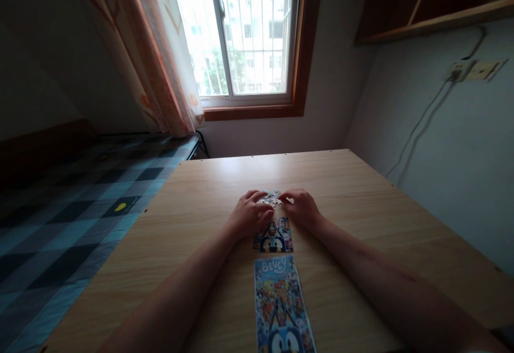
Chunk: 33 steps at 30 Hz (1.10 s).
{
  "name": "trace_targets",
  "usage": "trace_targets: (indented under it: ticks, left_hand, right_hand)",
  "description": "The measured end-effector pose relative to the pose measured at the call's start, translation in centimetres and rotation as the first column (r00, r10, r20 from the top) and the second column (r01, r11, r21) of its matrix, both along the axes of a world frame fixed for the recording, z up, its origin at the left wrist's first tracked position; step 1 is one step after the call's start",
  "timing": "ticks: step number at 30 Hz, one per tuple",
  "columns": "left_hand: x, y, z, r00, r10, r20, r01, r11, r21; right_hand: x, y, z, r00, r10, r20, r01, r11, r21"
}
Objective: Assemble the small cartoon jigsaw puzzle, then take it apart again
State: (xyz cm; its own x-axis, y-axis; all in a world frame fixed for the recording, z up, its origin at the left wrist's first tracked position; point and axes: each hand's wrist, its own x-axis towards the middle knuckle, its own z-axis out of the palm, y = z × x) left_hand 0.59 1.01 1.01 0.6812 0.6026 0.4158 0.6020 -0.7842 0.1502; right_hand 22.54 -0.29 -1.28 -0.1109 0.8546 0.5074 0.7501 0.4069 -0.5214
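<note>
Both my hands rest on a light wooden table (361,192) and pinch a small cluster of joined jigsaw pieces (270,198) between them. My left hand (249,215) curls its fingers on the cluster's left edge. My right hand (302,207) grips its right edge with fingertips. Just below the hands lies a partly built colourful puzzle section (273,235) showing a blue cartoon dog. Nearer to me lies a long reference picture card (281,305) with the same artwork and the word "Bluey".
A bed with a blue-grey checked cover (80,203) runs along the table's left side. A window (244,31) with an orange-patterned curtain (156,47) is ahead. A grey wall (441,144) with a socket and cable stands on the right, below a wooden shelf (433,5).
</note>
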Motion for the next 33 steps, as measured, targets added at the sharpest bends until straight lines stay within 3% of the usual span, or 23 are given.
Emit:
trace_targets:
  ticks: [9, 13, 18, 26, 33]
  left_hand:
    - [-0.3, 0.8, -0.3, 0.993, 0.044, 0.106, -0.052, 0.996, 0.072]
    - [-0.2, 0.1, 0.4, 0.995, 0.1, 0.028, -0.101, 0.995, 0.018]
    - [0.5, -1.1, 1.7, 0.979, 0.129, -0.158, -0.134, 0.991, -0.021]
    - [0.2, -1.4, 4.9, 0.936, 0.196, -0.293, -0.231, 0.969, -0.088]
    - [0.2, -2.0, 5.0, 0.943, 0.136, -0.304, -0.217, 0.944, -0.249]
  right_hand:
    - [0.0, 0.4, -0.5, 0.983, 0.182, -0.001, -0.181, 0.98, 0.081]
    - [0.1, 0.1, 0.0, 0.986, 0.166, 0.017, -0.166, 0.979, 0.116]
    - [0.3, -1.0, 2.0, 0.981, 0.183, 0.058, -0.181, 0.983, -0.031]
    - [-0.2, -3.1, 4.0, 0.906, 0.255, 0.338, -0.161, 0.946, -0.281]
    - [-0.7, -4.2, 4.6, 0.853, 0.288, 0.435, -0.146, 0.933, -0.329]
